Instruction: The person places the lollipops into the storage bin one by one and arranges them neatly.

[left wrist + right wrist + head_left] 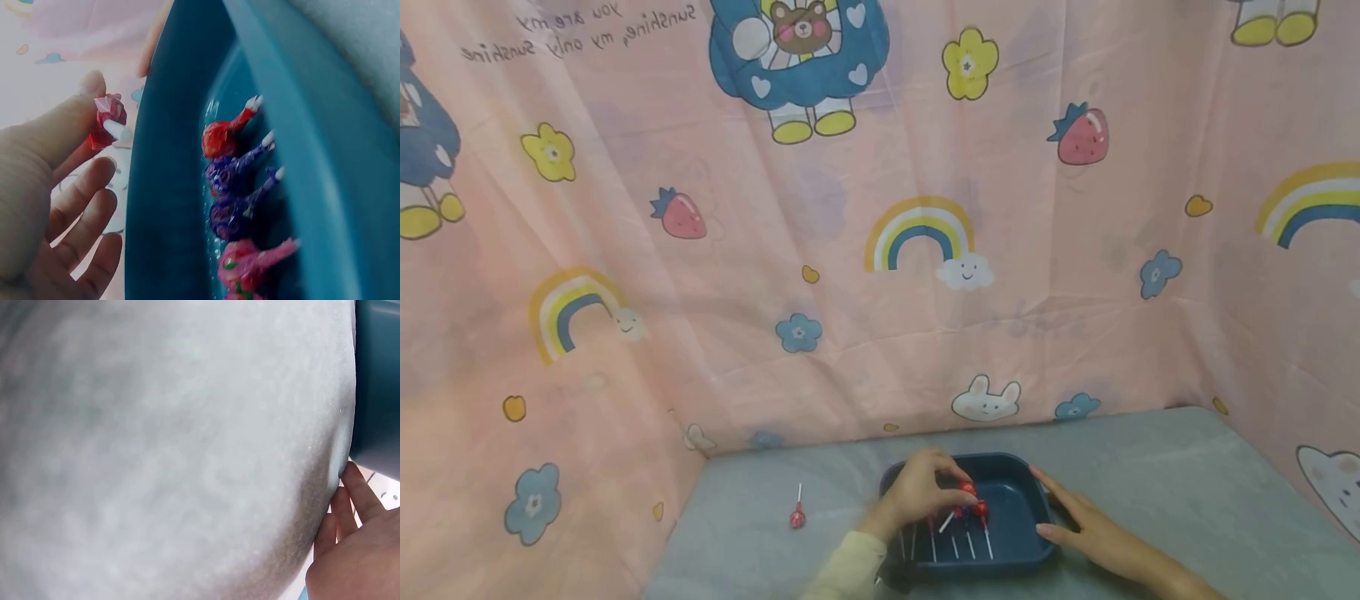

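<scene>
My left hand (922,487) pinches a red-wrapped lollipop (110,119) by its head between thumb and forefinger, above the dark blue tray (1015,521). Its white stick points away from the fingers, and the other fingers are loosely bent. Inside the tray lies a row of lollipops: a red one (220,139), purple ones (226,217) and pink ones (239,262), sticks toward the near wall. My right hand (1086,529) rests against the tray's right side, thumb at the rim and fingers along the outside. In the right wrist view its fingers lie by the tray's corner.
One more lollipop (797,518) with a red wrapper lies on the grey cloth surface (745,542), left of the tray. A pink printed curtain (850,350) hangs behind and at both sides.
</scene>
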Demonstrator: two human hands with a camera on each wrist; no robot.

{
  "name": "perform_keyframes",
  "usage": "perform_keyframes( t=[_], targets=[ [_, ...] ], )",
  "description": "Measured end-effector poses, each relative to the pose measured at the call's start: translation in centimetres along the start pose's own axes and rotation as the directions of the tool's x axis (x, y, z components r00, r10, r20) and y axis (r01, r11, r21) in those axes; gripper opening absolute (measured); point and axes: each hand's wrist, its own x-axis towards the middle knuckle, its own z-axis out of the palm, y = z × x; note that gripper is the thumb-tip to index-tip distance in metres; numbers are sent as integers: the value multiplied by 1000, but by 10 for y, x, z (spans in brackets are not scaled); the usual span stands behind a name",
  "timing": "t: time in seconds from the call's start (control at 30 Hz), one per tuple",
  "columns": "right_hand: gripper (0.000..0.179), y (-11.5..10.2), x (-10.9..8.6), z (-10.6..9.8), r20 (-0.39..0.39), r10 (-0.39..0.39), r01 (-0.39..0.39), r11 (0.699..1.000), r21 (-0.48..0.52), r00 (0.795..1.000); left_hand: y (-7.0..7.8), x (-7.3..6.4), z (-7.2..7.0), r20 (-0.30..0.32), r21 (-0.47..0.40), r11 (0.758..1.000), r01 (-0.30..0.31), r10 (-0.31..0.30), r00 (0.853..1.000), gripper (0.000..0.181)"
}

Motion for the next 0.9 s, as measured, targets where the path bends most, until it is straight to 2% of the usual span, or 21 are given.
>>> perform_keyframes(
  t=[0.13, 0.23, 0.47, 0.73, 0.9],
  targets=[
    [73, 0, 1, 1, -10, 16, -16, 1000, -16, 1000, -2, 4, 10, -22, 5, 1000, 18, -18, 1000, 27],
    [73, 1, 0, 1, -12, -2, 2, 1000, -11, 1000, -3, 8, 18, -38, -9, 1000, 30, -30, 999, 26],
    [73, 2, -1, 2, 0, -23, 23, 1000, 2, 1000, 4, 12, 27, -61, -61, 993, 105, -109, 992, 24],
    [72, 4, 0, 3, -9, -23, 23, 1000, -7, 1000, 4, 14, 41, -108, -46, 979, 198, -202, 973, 26],
    [73, 3, -1, 3, -23, -9, 8, 999, -44, 1000, 2, 14, 48, -109, -58, 971, 233, -238, 965, 26]
  ],
)
